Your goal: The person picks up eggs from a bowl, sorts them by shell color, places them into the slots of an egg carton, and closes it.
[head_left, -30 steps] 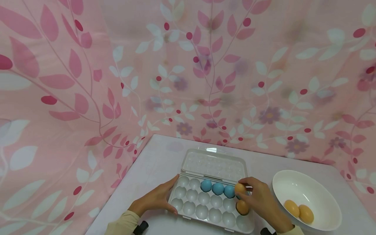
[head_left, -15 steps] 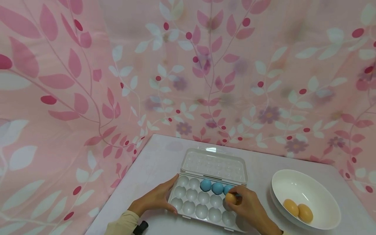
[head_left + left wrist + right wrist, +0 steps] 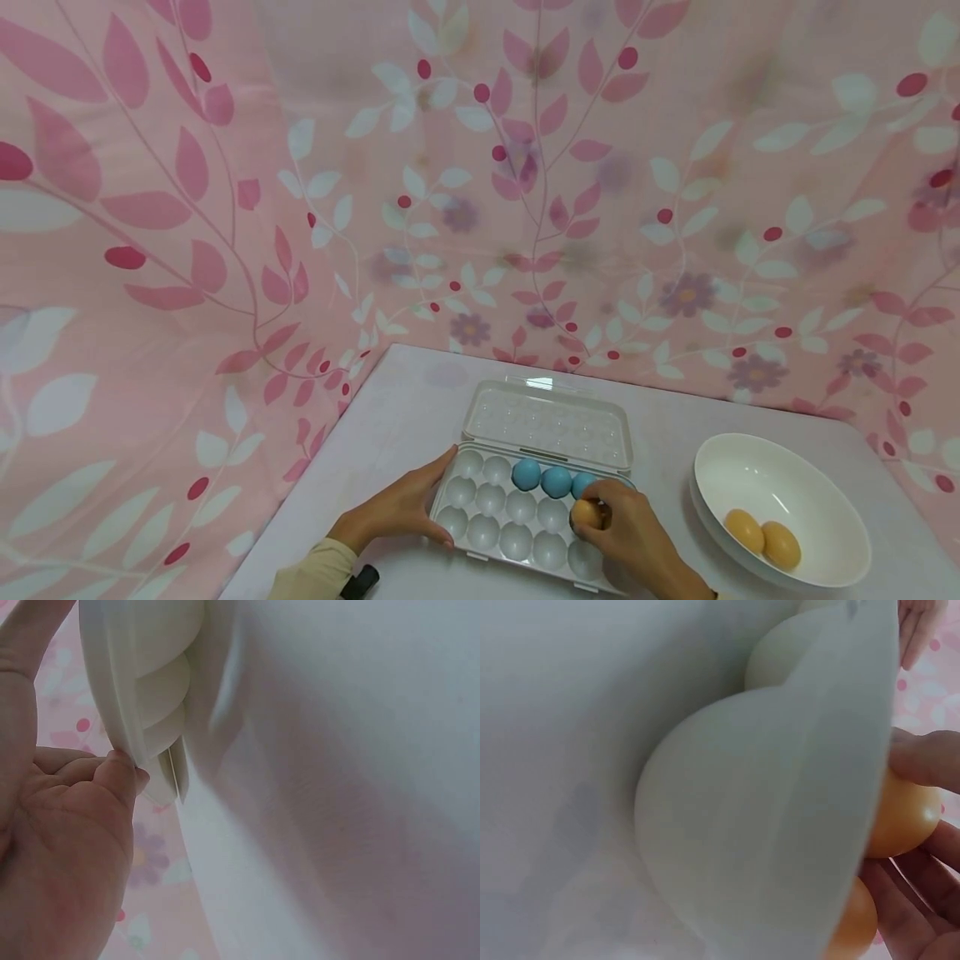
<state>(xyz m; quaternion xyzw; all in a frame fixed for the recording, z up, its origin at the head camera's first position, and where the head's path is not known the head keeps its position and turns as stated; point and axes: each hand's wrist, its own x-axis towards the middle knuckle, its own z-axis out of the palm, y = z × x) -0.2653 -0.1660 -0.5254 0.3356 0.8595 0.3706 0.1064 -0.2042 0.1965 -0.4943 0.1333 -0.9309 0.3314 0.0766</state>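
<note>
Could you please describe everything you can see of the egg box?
The egg box looks like whitish plastic, with three rows of rounded cups and an open lid. It rests on the table, three blue eggs in its far row. The left hand grips its left end; the right hand holds an orange egg at a cup.

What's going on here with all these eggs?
A person is handling eggs at an open plastic egg carton. Their right hand pinches an orange egg at the middle row, while their left hand holds the carton's left end. Three blue eggs sit in the back row, another orange one sits near the right hand, and two more lie in the white bowl.
</note>
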